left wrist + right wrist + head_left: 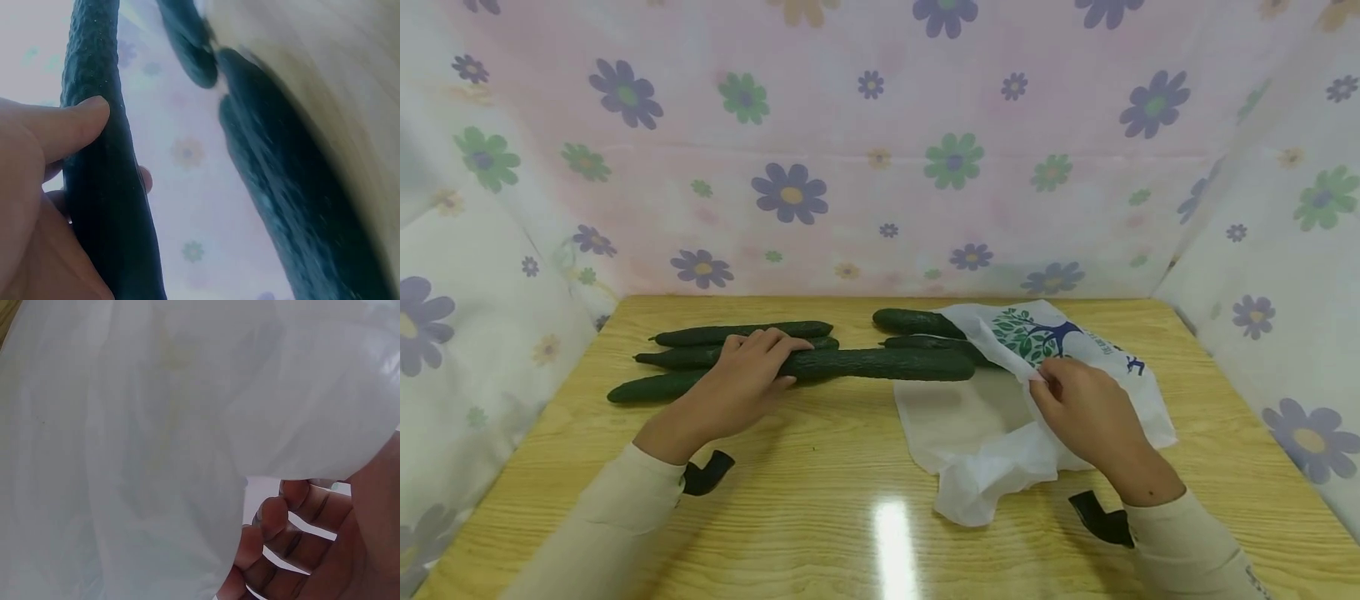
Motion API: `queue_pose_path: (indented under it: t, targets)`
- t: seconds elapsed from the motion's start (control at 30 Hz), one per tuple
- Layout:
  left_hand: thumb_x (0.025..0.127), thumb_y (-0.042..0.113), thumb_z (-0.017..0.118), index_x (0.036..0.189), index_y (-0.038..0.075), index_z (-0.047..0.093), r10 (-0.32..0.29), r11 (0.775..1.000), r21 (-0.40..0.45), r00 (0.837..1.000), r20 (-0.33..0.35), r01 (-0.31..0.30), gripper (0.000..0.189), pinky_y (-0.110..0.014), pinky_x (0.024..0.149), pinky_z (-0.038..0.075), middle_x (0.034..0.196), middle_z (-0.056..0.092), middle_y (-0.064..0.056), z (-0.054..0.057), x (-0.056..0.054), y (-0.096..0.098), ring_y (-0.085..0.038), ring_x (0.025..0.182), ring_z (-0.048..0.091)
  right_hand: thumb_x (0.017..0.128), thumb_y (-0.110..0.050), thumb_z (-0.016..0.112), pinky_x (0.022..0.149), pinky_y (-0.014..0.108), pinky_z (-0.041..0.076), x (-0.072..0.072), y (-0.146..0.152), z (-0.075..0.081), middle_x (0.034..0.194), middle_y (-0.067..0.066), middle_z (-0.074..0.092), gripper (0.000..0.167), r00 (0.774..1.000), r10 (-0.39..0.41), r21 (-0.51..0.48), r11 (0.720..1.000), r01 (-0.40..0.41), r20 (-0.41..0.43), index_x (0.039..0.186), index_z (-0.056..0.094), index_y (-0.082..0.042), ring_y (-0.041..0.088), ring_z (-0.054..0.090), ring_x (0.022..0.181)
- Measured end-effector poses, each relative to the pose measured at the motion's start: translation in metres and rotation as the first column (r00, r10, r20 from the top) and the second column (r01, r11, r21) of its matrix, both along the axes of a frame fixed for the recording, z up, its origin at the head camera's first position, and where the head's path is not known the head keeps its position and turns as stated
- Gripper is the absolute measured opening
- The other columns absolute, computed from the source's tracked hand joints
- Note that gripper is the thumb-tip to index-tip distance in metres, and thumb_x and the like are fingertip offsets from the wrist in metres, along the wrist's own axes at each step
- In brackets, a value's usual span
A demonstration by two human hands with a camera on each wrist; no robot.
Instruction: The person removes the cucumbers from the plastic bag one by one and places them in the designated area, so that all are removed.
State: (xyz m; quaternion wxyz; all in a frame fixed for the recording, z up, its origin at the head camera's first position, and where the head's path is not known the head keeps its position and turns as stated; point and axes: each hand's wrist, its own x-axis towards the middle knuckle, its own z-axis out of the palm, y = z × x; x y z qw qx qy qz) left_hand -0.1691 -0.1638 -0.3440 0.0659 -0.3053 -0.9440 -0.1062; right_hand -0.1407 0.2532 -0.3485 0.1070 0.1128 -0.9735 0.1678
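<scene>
My left hand (pixel 747 377) grips a long dark green cucumber (pixel 880 364), thumb on one side and fingers round the other, as the left wrist view shows. The cucumber's free end points right, toward the mouth of a white plastic bag (pixel 1093 354) printed with a tree. With my right hand (pixel 1086 408) I pinch the upper edge of that bag and lift it. Two more cucumbers (pixel 910 322) stick out of the opening, their right ends hidden inside. In the right wrist view the pale bag film (pixel 125 450) covers most of the picture beside my curled fingers (pixel 273 515).
Several cucumbers (pixel 741 333) lie side by side on the wood-grain table (pixel 790 517) at the left, partly behind my left hand. Flower-printed cloth (pixel 865 208) hangs behind the table and along both sides. Black curved pieces (pixel 709 473) sit by each wrist.
</scene>
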Motion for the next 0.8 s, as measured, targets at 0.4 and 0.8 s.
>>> queue_pose_path:
  t: [0.4,0.8]
  targets:
    - [0.097,0.014,0.066,0.139,0.013,0.053,0.062,0.998,0.020,0.993,0.101,-0.065,0.044,-0.051,0.087,0.040,0.122,0.059,-0.004,-0.014,0.017,-0.041,-0.023,0.106,0.058,0.098,-0.014,0.056,0.050,0.027,0.028,0.000,0.000,0.000,0.062,0.000,0.040,0.031,1.000,-0.001,0.003,1.000,0.001,0.012,0.068,0.047,-0.014,0.013,0.036,0.053]
    - [0.096,0.014,0.068,0.138,0.014,0.052,0.112,0.994,0.006,0.983,0.145,-0.114,0.044,-0.050,0.081,0.039,0.120,0.060,-0.003,-0.023,0.034,-0.075,-0.022,0.101,0.059,0.099,-0.016,0.057,0.051,0.028,0.028,0.000,-0.002,-0.002,0.064,0.000,0.041,0.031,0.999,0.005,0.012,1.000,-0.006,0.047,0.070,0.049,-0.014,0.014,0.037,0.054]
